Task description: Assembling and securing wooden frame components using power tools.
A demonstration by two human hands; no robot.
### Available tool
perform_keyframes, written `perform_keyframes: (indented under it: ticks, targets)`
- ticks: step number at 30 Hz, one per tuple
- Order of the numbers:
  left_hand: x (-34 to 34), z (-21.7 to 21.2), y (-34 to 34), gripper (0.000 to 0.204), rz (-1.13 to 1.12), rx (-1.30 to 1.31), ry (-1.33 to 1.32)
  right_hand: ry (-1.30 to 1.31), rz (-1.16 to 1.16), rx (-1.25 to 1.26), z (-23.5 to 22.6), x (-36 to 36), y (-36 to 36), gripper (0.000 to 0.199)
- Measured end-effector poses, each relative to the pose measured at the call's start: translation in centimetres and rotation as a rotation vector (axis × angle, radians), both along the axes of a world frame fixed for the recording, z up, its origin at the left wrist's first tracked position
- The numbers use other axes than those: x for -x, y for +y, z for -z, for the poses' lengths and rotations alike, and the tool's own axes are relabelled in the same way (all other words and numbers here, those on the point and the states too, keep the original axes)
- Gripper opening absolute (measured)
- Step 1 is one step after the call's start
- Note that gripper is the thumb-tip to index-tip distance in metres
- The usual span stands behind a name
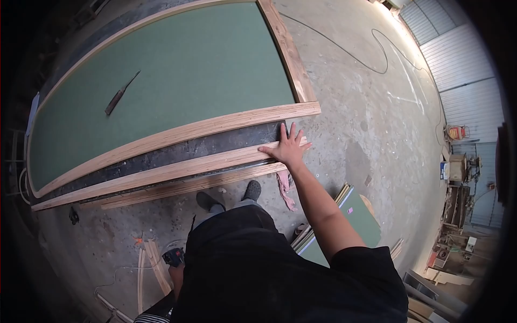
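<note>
My right hand (291,151) lies with fingers spread on the right end of a long layered-wood strip (204,162), beside the dark bench top (226,138). Low at the left, close to my body, my left hand (177,275) is closed on a dark blue and black power tool (173,257); its exact kind is unclear, and my body hides most of that arm. Beyond the strip lies a large green panel (204,59) edged with wooden strips. A slim pointed hand tool with a dark handle (114,101) rests on it.
More wooden strips (237,177) sit along the bench's near side, with a pink cloth (284,191) hanging by their end. Green-faced boards (355,220) are stacked right of my body. Loose wood strips (155,264) lie at lower left. A cable (344,51) crosses the concrete floor.
</note>
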State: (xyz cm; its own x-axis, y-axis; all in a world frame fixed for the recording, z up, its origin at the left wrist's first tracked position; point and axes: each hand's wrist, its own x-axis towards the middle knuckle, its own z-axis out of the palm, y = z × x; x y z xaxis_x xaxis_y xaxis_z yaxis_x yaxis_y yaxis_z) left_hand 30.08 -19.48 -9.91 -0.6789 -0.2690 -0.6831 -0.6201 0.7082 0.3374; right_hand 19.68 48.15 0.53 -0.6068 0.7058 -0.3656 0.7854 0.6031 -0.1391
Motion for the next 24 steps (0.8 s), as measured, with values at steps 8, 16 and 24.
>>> perform_keyframes:
  ticks: [8, 16, 24]
  targets:
    - [1.2, 3.1, -2.8, 0.034, 0.127, -0.077, 0.104, 0.017, 0.016, -0.036, 0.6, -0.8, -0.2, 0.131]
    - [0.3, 4.7, -4.3, 0.039, 0.191, -0.142, 0.08, -0.002, -0.042, -0.022, 0.0, -0.3, -1.2, 0.13]
    - [0.6, 5.8, -5.0, 0.039, 0.254, 0.026, 0.093, 0.023, -0.054, -0.007, 0.1, 0.2, -1.5, 0.13]
